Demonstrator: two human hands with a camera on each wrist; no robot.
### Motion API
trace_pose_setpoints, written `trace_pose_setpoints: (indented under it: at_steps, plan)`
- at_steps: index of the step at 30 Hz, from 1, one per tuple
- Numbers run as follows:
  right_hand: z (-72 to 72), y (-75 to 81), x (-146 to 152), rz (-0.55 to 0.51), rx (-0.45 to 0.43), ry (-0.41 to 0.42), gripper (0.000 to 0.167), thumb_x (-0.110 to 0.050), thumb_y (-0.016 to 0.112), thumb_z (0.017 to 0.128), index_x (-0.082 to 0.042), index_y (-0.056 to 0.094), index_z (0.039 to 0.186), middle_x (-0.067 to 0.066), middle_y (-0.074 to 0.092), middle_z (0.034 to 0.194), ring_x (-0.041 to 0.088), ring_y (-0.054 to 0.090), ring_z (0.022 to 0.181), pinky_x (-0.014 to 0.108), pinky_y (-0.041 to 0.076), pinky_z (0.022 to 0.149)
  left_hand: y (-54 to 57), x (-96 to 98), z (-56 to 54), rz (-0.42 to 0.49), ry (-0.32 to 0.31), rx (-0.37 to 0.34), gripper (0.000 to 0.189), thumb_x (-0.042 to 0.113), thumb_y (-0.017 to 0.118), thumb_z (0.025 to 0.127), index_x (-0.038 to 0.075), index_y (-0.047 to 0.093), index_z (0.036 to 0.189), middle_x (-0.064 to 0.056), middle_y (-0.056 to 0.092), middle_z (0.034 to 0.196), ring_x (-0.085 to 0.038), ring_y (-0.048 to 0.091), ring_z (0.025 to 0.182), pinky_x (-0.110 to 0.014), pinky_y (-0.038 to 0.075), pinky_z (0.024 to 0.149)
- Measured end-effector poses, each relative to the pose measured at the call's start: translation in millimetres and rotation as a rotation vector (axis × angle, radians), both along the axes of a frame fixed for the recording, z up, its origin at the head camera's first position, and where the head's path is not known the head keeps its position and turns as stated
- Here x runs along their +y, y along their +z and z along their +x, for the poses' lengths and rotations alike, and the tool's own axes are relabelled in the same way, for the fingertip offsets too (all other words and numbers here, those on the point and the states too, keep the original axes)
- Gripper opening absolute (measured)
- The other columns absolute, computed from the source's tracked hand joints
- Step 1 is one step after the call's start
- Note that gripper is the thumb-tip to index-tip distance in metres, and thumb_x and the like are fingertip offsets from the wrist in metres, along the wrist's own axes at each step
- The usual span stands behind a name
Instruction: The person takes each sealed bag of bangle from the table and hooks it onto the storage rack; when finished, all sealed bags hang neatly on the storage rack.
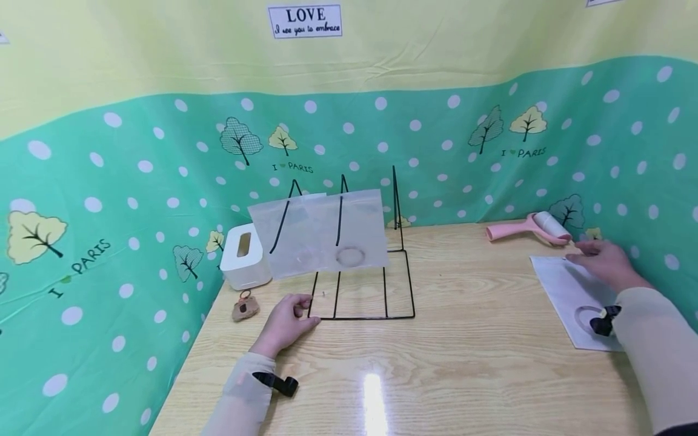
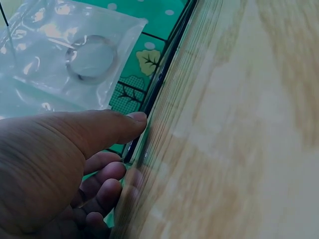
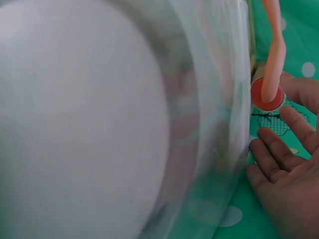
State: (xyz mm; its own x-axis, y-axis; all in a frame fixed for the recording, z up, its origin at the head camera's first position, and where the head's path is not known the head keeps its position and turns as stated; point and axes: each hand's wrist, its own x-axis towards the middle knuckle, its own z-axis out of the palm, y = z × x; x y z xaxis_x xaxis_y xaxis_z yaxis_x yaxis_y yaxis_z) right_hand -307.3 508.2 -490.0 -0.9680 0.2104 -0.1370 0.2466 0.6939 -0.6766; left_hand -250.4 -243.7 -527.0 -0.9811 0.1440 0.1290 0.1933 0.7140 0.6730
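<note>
A black wire rack (image 1: 360, 317) stands mid-table, with its front-left corner between my left hand's (image 1: 286, 321) thumb and curled fingers. The left wrist view shows the thumb (image 2: 122, 124) against the wire, fingers bent around the corner. Two translucent plastic bags (image 1: 371, 224) lean on the rack's upright dividers, a ring mark on the nearer one. My right hand (image 1: 605, 263) is at the top edge of another pale plastic bag (image 1: 564, 309) with a ring mark. In the right wrist view its fingers (image 3: 279, 149) are spread loosely, tips close to the bag's edge.
Just past my right fingertips lies a pink lint roller (image 1: 512, 229) with a white roll. A white tissue box (image 1: 240, 257) stands left of the rack, a small brown keychain charm (image 1: 245, 307) in front of it. Green polka-dot cloth (image 1: 436, 157) walls the table's back and sides.
</note>
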Motion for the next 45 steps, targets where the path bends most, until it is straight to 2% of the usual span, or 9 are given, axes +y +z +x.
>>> trace_pose_setpoints:
  at_steps: [6, 10, 19, 28, 32, 35, 38, 41, 45]
  plan:
    - [0.1, -5.5, 6.1, 0.018, -0.012, -0.017, 0.092, -0.055, 0.059, 0.103, 0.012, 0.025, 0.157, 0.046, 0.024, 0.153, 0.064, 0.03, 0.135, 0.075, 0.034, 0.102, 0.7, 1.5, 0.9, -0.006, -0.01, 0.015, 0.059, 0.025, 0.092, 0.083, 0.005, 0.068, 0.134, -0.002, 0.061, 0.104, -0.018, 0.054, 0.089, -0.039, 0.046, 0.083]
    - [-1.2, -9.9, 8.4, 0.031, -0.003, -0.017, 0.09, -0.051, 0.065, 0.101, 0.011, 0.03, 0.156, 0.045, 0.026, 0.153, 0.062, 0.034, 0.132, 0.073, 0.038, 0.098, 1.3, 1.8, 1.6, -0.004, -0.01, 0.016, 0.059, 0.025, 0.092, 0.083, 0.005, 0.068, 0.133, -0.001, 0.061, 0.104, -0.018, 0.054, 0.089, -0.04, 0.046, 0.083]
    - [-5.9, -13.7, 0.1, 0.112, 0.069, 0.069, 0.076, -0.031, 0.08, 0.092, 0.012, 0.047, 0.145, 0.042, 0.041, 0.141, 0.056, 0.047, 0.116, 0.06, 0.048, 0.084, 1.0, 0.0, 1.3, -0.003, -0.009, 0.015, 0.059, 0.026, 0.092, 0.083, 0.007, 0.068, 0.134, -0.001, 0.06, 0.104, -0.018, 0.054, 0.089, -0.04, 0.046, 0.083]
    - [-11.4, -16.5, -8.2, 0.121, 0.019, 0.093, 0.075, -0.021, 0.083, 0.088, 0.013, 0.046, 0.143, 0.039, 0.045, 0.136, 0.056, 0.049, 0.113, 0.064, 0.048, 0.087, -1.9, -1.4, 0.3, 0.001, -0.009, 0.011, 0.059, 0.027, 0.091, 0.084, 0.007, 0.068, 0.134, 0.0, 0.061, 0.105, -0.017, 0.053, 0.09, -0.04, 0.046, 0.083]
    - [-11.7, -17.8, -11.0, 0.103, 0.022, 0.078, 0.073, -0.017, 0.085, 0.086, 0.012, 0.048, 0.142, 0.037, 0.05, 0.129, 0.052, 0.053, 0.107, 0.056, 0.052, 0.08, -3.4, -2.0, -0.5, -0.002, -0.016, 0.017, 0.058, 0.027, 0.091, 0.083, 0.007, 0.069, 0.133, 0.0, 0.061, 0.105, -0.016, 0.054, 0.09, -0.039, 0.047, 0.083]
    - [-12.4, -19.6, -13.4, 0.084, 0.041, 0.082, 0.073, -0.018, 0.087, 0.084, 0.01, 0.051, 0.141, 0.034, 0.054, 0.122, 0.045, 0.056, 0.101, 0.044, 0.053, 0.072, -5.1, -3.0, -1.6, -0.009, -0.016, 0.017, 0.058, 0.027, 0.091, 0.083, 0.008, 0.069, 0.133, 0.001, 0.061, 0.105, -0.015, 0.054, 0.089, -0.037, 0.046, 0.082]
    - [-12.2, -20.4, -18.0, 0.049, 0.04, 0.082, 0.076, -0.021, 0.089, 0.083, 0.007, 0.052, 0.144, 0.029, 0.053, 0.121, 0.041, 0.053, 0.1, 0.037, 0.05, 0.068, -5.7, -3.6, -2.1, -0.007, -0.015, 0.016, 0.058, 0.027, 0.091, 0.084, 0.007, 0.069, 0.133, 0.001, 0.06, 0.104, -0.016, 0.053, 0.089, -0.037, 0.046, 0.082]
    - [-11.2, -20.3, -23.4, 0.029, 0.011, 0.082, 0.079, -0.026, 0.087, 0.085, 0.004, 0.051, 0.148, 0.027, 0.05, 0.123, 0.04, 0.049, 0.101, 0.037, 0.048, 0.068, -5.4, -3.5, -1.6, -0.006, -0.01, 0.012, 0.058, 0.027, 0.091, 0.084, 0.008, 0.069, 0.133, 0.0, 0.06, 0.105, -0.016, 0.054, 0.089, -0.038, 0.046, 0.082]
    - [-8.9, -17.5, -31.0, 0.02, -0.015, 0.107, 0.077, -0.032, 0.084, 0.09, 0.006, 0.049, 0.148, 0.028, 0.049, 0.125, 0.042, 0.048, 0.103, 0.04, 0.047, 0.072, -4.9, -3.2, -1.0, -0.003, -0.005, 0.009, 0.058, 0.027, 0.091, 0.084, 0.008, 0.068, 0.134, 0.001, 0.061, 0.105, -0.016, 0.054, 0.09, -0.038, 0.047, 0.083]
